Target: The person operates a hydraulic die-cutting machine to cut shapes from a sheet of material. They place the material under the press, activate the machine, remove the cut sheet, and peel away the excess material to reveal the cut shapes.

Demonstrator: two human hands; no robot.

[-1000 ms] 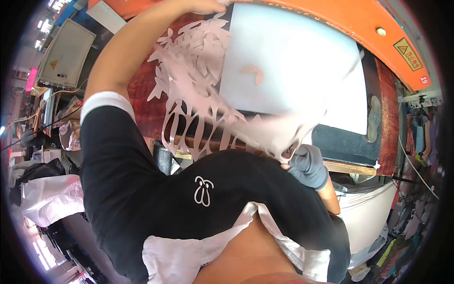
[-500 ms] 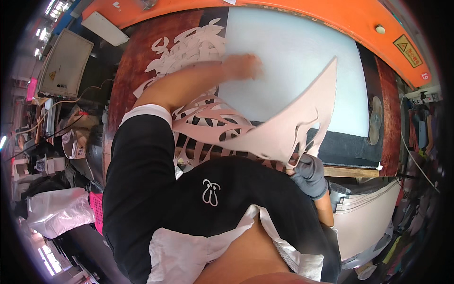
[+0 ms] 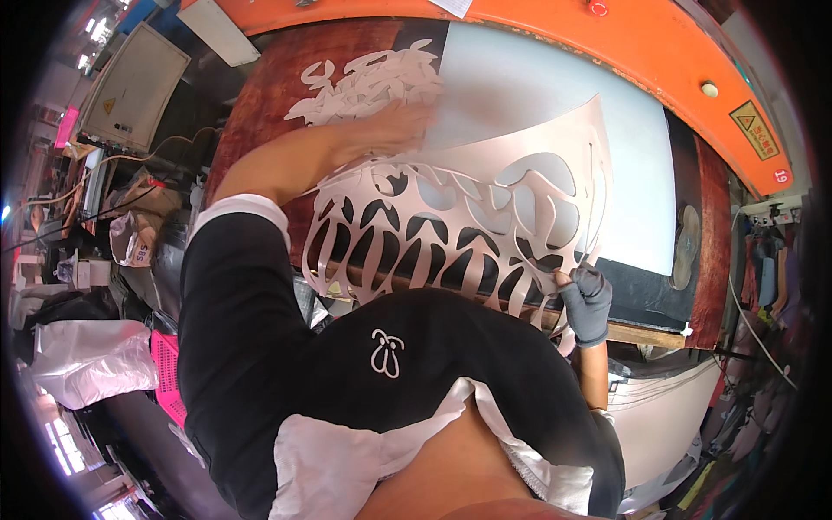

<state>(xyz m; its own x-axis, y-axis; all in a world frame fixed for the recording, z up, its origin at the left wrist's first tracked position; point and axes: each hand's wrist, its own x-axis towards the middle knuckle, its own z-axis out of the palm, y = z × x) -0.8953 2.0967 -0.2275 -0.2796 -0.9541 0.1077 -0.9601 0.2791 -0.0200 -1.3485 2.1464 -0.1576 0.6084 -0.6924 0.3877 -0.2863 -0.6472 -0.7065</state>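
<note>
Head view: right hand grips pink sheet's edge, left hand's hold unclear, white board extending beyond.

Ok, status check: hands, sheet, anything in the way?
Right hand gripping pink sheet. Left hand blurred beside cut pieces, grip unclear. Sheet full of holes, hanging over table edge, blocking part of white board.

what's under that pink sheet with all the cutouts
Through the upper holes of the pink sheet, the pale board shows; through lower ones, a black surface. Whatever lies beneath its solid parts is covered, so I can't tell.
</note>
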